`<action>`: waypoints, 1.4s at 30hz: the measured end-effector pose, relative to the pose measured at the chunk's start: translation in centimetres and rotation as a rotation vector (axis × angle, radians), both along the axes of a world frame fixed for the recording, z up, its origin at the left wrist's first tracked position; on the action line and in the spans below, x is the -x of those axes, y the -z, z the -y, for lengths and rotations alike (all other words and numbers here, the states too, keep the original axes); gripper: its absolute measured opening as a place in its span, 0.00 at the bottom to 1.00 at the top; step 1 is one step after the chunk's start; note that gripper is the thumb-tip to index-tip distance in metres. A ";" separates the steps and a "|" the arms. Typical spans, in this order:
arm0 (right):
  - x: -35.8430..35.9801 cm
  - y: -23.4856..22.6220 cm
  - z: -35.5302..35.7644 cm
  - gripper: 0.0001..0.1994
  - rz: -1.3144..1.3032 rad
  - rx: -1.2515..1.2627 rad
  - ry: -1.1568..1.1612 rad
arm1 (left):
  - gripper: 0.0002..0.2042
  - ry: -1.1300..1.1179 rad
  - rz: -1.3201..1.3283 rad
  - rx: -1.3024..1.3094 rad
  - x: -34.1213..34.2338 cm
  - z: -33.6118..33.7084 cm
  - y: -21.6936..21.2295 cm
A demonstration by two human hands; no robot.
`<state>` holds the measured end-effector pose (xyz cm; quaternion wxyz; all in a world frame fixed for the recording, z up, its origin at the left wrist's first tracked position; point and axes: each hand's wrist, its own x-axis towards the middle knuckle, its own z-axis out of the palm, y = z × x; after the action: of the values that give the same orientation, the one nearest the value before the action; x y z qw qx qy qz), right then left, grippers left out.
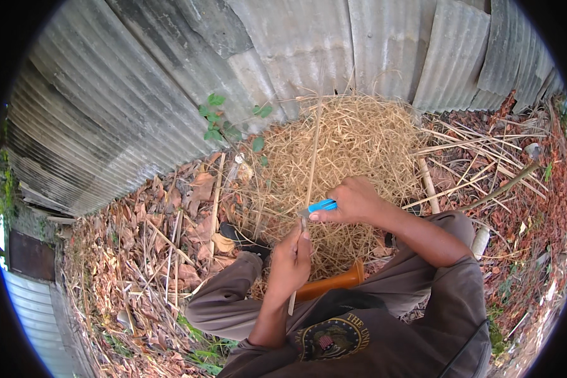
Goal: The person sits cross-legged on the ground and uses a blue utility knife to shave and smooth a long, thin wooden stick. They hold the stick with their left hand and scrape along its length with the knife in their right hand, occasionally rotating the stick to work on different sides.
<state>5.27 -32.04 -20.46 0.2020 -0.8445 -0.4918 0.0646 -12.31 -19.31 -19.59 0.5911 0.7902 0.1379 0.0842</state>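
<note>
Near the lap, left hand point(290, 261) grips a thin stalk point(311, 165) while right hand point(353, 200) closes on a blue-handled knife point(320, 206); shavings heap point(353, 148) beyond suggests stripping well underway.

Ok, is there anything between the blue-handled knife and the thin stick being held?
Nothing visible. The right hand holds the blue-handled knife with its blade end right at the thin stick, just above where the left hand grips that stick. The straw pile lies behind them.

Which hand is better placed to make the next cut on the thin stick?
Probably the right hand: it already holds the blue-handled knife with the blade against the thin stick. The left hand only grips the stick below.
</note>
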 end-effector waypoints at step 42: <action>-20.2 -0.7 11.0 0.46 0.092 0.202 0.864 | 0.17 0.256 -0.335 0.048 11.9 -2.8 -4.6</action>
<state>25.52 -43.04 -19.77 0.1047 -0.9900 -0.0936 -0.0157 -24.21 -16.56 -14.97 0.5845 0.7899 0.1346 -0.1275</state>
